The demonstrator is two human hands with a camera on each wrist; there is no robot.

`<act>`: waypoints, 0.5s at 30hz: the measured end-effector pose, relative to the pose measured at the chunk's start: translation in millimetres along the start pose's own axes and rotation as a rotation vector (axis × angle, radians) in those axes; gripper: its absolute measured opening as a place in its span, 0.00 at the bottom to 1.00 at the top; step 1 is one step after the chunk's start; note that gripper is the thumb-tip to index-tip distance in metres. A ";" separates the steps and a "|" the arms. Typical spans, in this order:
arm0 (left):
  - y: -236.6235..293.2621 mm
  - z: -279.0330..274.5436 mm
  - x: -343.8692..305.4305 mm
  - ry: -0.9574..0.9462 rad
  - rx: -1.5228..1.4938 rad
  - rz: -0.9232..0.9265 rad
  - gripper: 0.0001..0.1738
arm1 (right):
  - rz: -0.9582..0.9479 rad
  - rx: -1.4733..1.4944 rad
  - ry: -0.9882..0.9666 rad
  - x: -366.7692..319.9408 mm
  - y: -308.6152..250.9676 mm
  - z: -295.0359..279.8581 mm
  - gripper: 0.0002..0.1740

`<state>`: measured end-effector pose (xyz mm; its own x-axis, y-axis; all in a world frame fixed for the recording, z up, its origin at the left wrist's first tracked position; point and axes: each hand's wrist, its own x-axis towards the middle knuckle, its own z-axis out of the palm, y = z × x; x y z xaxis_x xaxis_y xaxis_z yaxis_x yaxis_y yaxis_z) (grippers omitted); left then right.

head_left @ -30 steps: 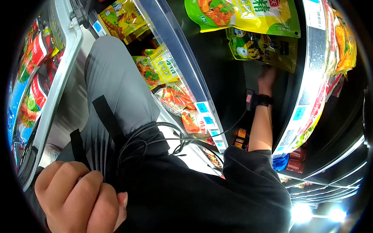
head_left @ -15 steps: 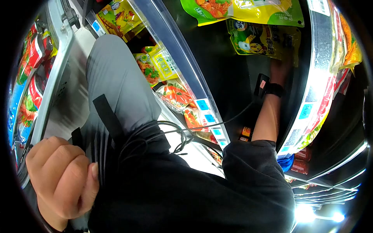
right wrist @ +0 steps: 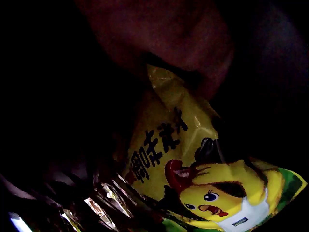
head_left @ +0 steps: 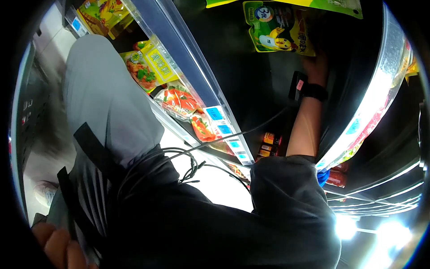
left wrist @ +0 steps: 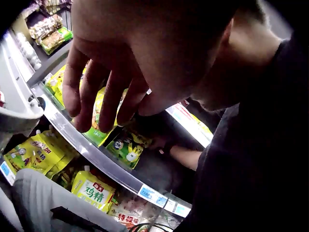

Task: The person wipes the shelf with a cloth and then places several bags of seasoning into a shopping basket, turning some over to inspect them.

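Deep in the dark shelf, my right hand [head_left: 316, 67] grips the edge of a green and yellow seasoning pouch [head_left: 277, 29] printed with a cartoon chick. The right wrist view shows this pouch [right wrist: 193, 159] creased where the hand [right wrist: 169, 41] pinches its end; most fingers are lost in shadow. A larger yellow-green pouch [head_left: 340, 5] lies beside it, cut off by the frame's top. My left hand [head_left: 60, 246] is low at the left edge of the head view. In the left wrist view its fingers [left wrist: 111, 99] hang loosely curled, holding nothing.
A clear rail [head_left: 192, 58] with blue price tags edges the shelf. Below it are yellow packets [head_left: 150, 67] and red-printed packets [head_left: 177, 103]. A shopping basket [head_left: 29, 103] stands left of my bent knee [head_left: 98, 76]. Black cables [head_left: 179, 154] loop over my lap.
The view has shifted. My right hand has gone from beside the chick pouch to gripping its end, and the pouch has turned. My left hand has dropped toward the lower left and its fingers have loosened.
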<state>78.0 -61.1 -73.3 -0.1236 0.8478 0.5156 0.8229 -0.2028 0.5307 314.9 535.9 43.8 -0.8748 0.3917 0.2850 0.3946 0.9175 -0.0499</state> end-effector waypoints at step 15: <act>-11.5 -6.1 -20.6 -0.131 -0.032 -0.183 0.05 | 0.568 0.862 0.070 -15.9 -18.8 53.5 0.31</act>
<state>67.7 -79.2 -85.9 -0.1943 0.9280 0.3179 0.7752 -0.0533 0.6294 306.4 516.1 -11.0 -0.5934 0.8027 0.0590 0.3850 0.3475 -0.8550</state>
